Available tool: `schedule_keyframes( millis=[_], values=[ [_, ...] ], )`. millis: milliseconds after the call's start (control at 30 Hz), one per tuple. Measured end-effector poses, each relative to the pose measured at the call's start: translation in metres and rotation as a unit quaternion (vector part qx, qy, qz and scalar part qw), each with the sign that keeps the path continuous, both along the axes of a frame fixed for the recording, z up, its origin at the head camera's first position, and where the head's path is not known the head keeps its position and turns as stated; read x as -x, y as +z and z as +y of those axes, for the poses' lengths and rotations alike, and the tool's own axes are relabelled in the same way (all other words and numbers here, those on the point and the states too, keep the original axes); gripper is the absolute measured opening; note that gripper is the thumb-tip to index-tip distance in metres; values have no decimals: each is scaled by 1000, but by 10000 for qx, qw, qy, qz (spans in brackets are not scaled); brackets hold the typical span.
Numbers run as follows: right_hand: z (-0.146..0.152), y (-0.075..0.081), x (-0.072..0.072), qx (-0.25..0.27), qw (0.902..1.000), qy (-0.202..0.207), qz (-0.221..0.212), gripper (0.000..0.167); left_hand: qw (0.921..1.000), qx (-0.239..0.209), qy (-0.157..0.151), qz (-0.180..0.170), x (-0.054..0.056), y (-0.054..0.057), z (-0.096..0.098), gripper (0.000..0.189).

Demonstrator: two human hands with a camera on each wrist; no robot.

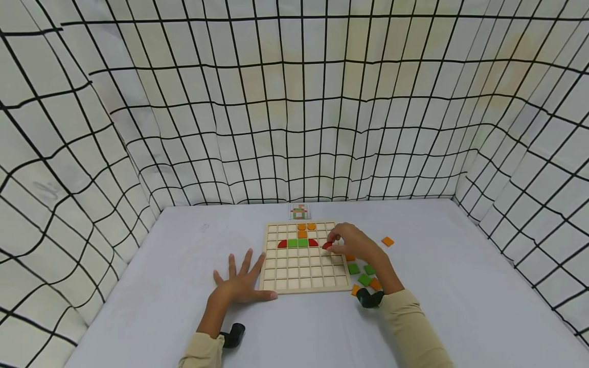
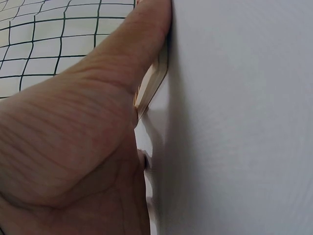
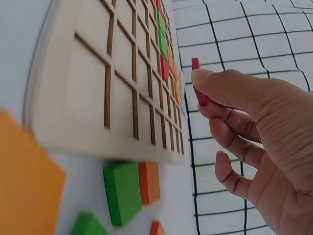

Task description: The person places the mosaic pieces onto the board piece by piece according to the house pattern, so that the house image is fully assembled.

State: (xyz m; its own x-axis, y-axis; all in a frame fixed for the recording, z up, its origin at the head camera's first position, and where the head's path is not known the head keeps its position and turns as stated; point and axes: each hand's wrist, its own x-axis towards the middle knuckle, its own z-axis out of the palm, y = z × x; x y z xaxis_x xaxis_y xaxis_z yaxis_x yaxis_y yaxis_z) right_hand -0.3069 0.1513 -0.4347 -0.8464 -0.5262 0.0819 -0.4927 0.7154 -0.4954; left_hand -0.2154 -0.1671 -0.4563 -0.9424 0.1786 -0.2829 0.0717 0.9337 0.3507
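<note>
In the head view a wooden grid board (image 1: 294, 272) lies on the white table. A row on it holds two green squares (image 1: 297, 243) between red quarter-round tiles (image 1: 282, 244), with an orange square (image 1: 301, 234) and two orange round-edged tiles (image 1: 306, 226) above. My right hand (image 1: 352, 242) pinches another red tile (image 1: 327, 245) between thumb and fingers, over the board's right side. The right wrist view shows that red tile (image 3: 196, 83) held on edge, apart from the board. My left hand (image 1: 240, 286) is spread flat on the table, at the board's left corner.
Loose green tiles (image 1: 364, 279) and orange tiles (image 1: 375, 284) lie right of the board, one orange tile (image 1: 388, 241) farther off. Behind the board is a small pattern card (image 1: 300, 211). A black net (image 1: 285, 128) over white sheeting surrounds the table's back and sides.
</note>
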Motion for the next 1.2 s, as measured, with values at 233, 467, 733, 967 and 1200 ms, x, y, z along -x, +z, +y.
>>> schedule_keyframes(
  millis=[233, 467, 733, 967, 1200],
  values=[
    [-30, -1, 1, 97, 9990, 391, 202, 17, 10000, 2, -19, 31, 1, -2, 0, 115],
    [-62, -3, -2, -72, 9985, 416, 344, 15, 10000, 13, -43, 45, 1, 0, 1, 115],
    [-97, -9, -6, -429, 9981, 83, 431, 17, 10000, 26, -56, 47, 0, 5, 2, 114],
    [-121, -16, -7, -752, 9935, -170, 834, 19, 9999, 87, -49, 30, 0, 6, 1, 113],
    [-135, -22, -11, -939, 9881, -5, 1220, 19, 9999, 135, -17, -1, 0, 2, -1, 113]
  ],
)
